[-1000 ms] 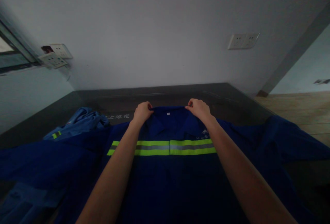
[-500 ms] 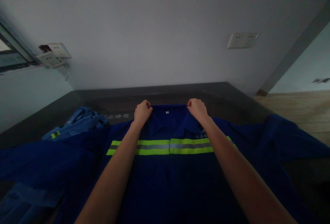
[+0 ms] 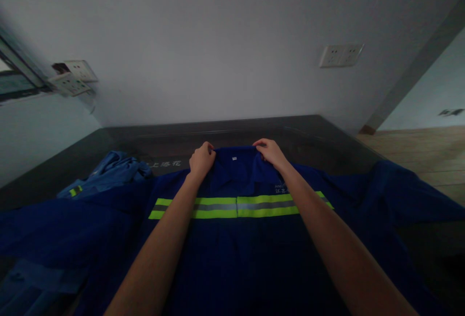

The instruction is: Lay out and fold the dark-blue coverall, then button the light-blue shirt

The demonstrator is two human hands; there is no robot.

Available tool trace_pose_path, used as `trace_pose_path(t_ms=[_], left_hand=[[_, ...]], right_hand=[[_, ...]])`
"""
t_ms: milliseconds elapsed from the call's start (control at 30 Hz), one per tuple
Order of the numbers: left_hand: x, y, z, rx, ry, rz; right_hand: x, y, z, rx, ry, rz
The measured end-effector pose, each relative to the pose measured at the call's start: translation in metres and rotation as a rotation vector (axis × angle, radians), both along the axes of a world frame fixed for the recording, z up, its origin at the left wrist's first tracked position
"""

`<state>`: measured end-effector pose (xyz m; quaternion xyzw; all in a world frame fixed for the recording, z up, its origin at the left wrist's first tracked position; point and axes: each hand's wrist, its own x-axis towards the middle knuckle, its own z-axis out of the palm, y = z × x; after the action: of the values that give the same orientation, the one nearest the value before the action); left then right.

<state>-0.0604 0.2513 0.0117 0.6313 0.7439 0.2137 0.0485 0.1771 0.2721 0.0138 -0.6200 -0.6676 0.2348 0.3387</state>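
Two bare hands (image 3: 202, 159), slim bare forearms (image 3: 160, 243)

At the middle of the frame, the left hand (image 3: 202, 159) and the right hand (image 3: 269, 152) hold the collar (image 3: 240, 157) of a dark blue cloth jacket (image 3: 236, 253). At middle left lies one crumpled, lighter blue garment (image 3: 118, 168).

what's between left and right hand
In the head view, the collar of the blue jacket, with a small white label, spans from the left hand to the right hand.
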Motion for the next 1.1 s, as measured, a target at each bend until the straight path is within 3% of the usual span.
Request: trace_pose_path(t_ms=[100, 200, 267, 333, 400, 500, 833, 1100], left_hand=[[0.003, -0.003, 0.009, 0.069, 0.031, -0.047], [0.011, -0.008, 0.023, 0.096, 0.015, -0.26], [0.02, -0.012, 0.029, -0.014, -0.043, -0.532], [0.03, -0.019, 0.031, -0.232, -0.109, -0.791], [0.04, -0.025, 0.03, -0.458, -0.14, -0.925], [0.048, -0.032, 0.027, -0.609, -0.094, -0.952], [0.038, -0.032, 0.033, -0.624, -0.015, -0.873], [0.038, -0.034, 0.022, -0.64, 0.194, -0.766]], right_hand=[[0.002, -0.001, 0.001, -0.018, -0.07, 0.01], [0.005, 0.001, 0.001, 0.001, -0.145, -0.015], [0.008, 0.003, 0.001, 0.009, -0.166, -0.021], [0.011, 0.005, 0.0, 0.021, -0.171, -0.024], [0.013, 0.006, 0.0, 0.034, -0.175, -0.032], [0.014, 0.006, 0.001, 0.047, -0.18, -0.033], [0.016, 0.004, 0.005, 0.019, -0.15, -0.01], [0.014, 0.002, 0.008, -0.024, -0.157, -0.024]])
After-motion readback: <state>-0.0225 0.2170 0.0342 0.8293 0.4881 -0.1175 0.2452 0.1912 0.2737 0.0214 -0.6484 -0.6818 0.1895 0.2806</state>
